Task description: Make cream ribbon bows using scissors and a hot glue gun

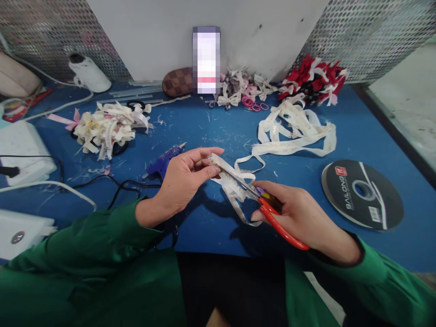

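Between thumb and fingers, my left hand (185, 179) pinches the end of a white ribbon (235, 188), whose loops hang down over the table. My right hand (298, 211) grips red-handled scissors (281, 227). Their metal blades lie along the ribbon, pointing toward my left fingertips; whether they have cut into it I cannot tell. Another slim purple and yellow item (267, 195) shows in the right hand beside the scissors, its kind unclear. A blue glue gun (165, 161) lies just behind my left hand, partly covered by it.
On the blue table (211, 122) sit a ribbon spool (344, 200) at right and loose cream ribbon (296, 127) behind it. Bow piles (105, 127) stand left, with red bows (313, 81) at back right. A phone (206, 59) leans at the back. Cords (119, 186) cross the left side.
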The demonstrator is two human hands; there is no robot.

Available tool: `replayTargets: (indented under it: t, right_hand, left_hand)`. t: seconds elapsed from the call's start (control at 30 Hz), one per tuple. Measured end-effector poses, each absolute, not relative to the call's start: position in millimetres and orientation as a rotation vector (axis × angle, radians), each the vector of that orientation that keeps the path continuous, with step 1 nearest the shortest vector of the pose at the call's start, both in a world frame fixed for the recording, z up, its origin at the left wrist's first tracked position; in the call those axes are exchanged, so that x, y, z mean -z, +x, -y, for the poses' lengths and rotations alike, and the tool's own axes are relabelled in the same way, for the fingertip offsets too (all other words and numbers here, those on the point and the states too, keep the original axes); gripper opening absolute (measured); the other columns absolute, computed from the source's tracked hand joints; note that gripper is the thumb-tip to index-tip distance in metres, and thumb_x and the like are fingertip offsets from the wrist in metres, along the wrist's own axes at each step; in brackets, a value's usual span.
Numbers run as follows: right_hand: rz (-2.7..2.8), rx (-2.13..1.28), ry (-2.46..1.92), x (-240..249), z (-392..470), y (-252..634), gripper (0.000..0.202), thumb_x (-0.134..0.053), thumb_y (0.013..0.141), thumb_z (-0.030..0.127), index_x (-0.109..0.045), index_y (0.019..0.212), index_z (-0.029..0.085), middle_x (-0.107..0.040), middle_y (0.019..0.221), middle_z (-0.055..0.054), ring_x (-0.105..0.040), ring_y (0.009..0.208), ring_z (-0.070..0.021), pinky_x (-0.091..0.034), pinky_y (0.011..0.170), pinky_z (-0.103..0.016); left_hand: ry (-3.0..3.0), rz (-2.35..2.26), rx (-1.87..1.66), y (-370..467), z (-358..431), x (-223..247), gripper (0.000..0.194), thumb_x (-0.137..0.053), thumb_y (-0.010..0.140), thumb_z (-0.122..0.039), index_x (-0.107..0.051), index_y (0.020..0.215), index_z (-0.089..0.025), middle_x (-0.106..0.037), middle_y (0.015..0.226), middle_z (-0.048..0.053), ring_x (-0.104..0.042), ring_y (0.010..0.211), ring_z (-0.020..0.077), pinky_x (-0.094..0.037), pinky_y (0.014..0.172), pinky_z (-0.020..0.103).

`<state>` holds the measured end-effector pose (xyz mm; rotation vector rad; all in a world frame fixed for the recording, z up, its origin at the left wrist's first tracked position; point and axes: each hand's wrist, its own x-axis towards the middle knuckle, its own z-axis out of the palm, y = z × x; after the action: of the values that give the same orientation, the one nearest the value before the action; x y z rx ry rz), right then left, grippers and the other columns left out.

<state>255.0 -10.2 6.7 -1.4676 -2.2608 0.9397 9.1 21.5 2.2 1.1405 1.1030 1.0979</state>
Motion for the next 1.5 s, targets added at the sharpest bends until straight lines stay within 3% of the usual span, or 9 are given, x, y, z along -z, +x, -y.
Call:
replayTargets:
  t: [0.33,0.7,1.0,1.33,1.5]
  right_hand:
    - [2.23,-0.97,-1.489,-6.6,9.8,254.7,0.045,-0.07,0.084,0.045,-0.067,0.119,0.018,-0.075,0.085,-0.004,-0.063,0.064,-0.0156,-0.047,0.057,-0.024]
    - [2.291,-0.945,-1.511,-4.6,9.3,255.4,0.054,-0.07,0.082,0.052,-0.064,0.124,0.019,-0.074,0.092,-0.005,-0.064,0.068,-0.0171,-0.048,0.06,-0.026]
    - [2.271,-0.965,-1.473,-7.1,9.4,254.3,0.045,-0.068,0.085,0.049,-0.067,0.117,0.018,-0.072,0.08,-0.002,-0.061,0.062,-0.0148,-0.045,0.055,-0.024]
    - [2.288,-0.995,-1.473,-4.9,9.1,253.7,0.051,-0.071,0.081,0.053,-0.064,0.12,0.02,-0.07,0.081,0.0,-0.058,0.062,-0.0141,-0.044,0.057,-0.025]
    - [2.275,-1.057,-1.476,-7.3,9.4,253.4,0.041,-0.068,0.084,0.052,-0.066,0.11,0.021,-0.066,0.073,0.002,-0.053,0.058,-0.0129,-0.041,0.055,-0.024]
  left_hand:
    - [1.146,-1.081,-1.09,7.9,-22.6,0.7,0.033,-0.077,0.079,-0.025,-0.075,0.111,-0.018,-0.076,0.092,0.004,-0.072,0.082,0.0166,-0.06,0.078,0.028]
    - [1.13,-1.064,-0.998,8.5,-21.8,-3.3,0.036,-0.076,0.078,-0.016,-0.072,0.114,-0.014,-0.077,0.084,0.002,-0.072,0.074,0.0135,-0.06,0.076,0.026]
    - [1.144,-1.055,-0.99,6.8,-22.5,-2.9,0.036,-0.075,0.079,-0.015,-0.071,0.115,-0.014,-0.077,0.083,0.001,-0.072,0.074,0.0123,-0.06,0.076,0.024]
    - [1.117,-1.057,-0.92,9.7,-21.1,-4.5,0.04,-0.076,0.076,-0.014,-0.07,0.115,-0.014,-0.076,0.08,0.0,-0.072,0.073,0.0134,-0.06,0.076,0.026]
    - [1.153,-1.08,-0.892,9.5,-20.8,-5.7,0.041,-0.076,0.076,-0.015,-0.069,0.117,-0.014,-0.075,0.078,0.0,-0.072,0.073,0.0137,-0.059,0.078,0.027]
